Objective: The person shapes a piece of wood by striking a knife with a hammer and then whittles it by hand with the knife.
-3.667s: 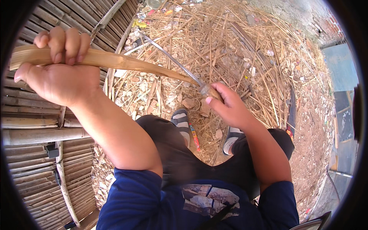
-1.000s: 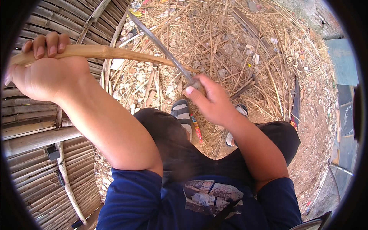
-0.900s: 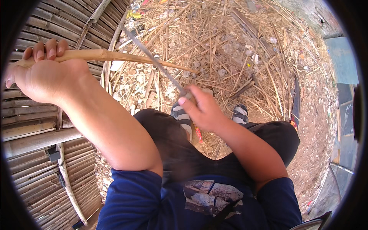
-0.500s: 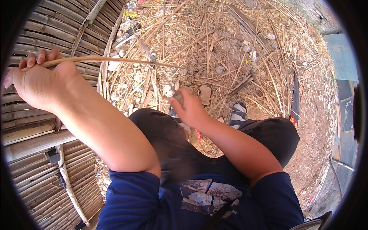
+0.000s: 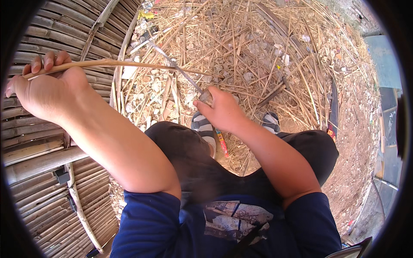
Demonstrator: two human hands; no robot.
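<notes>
Far out to the left, my left hand (image 5: 53, 92) is closed around one end of a long, thin bamboo strip (image 5: 116, 63), which reaches rightward over the ground. My right hand (image 5: 223, 109), in front of my body, grips the short handle of a knife (image 5: 185, 76). Its long narrow blade points away to the far left and crosses the strip near the strip's right part. Whether blade and strip touch there I cannot tell.
A slatted bamboo wall (image 5: 43, 124) stands close on my left. Dry straw and split bamboo scraps (image 5: 241, 47) litter the ground before me. My sandalled feet (image 5: 202, 124) are between my knees and the litter. A dark flat piece (image 5: 333, 105) lies at the right.
My right hand has shifted a little right and away from me with the knife. The blade, blurred before, now shows clearly. My left hand and the bamboo strip have barely moved.
</notes>
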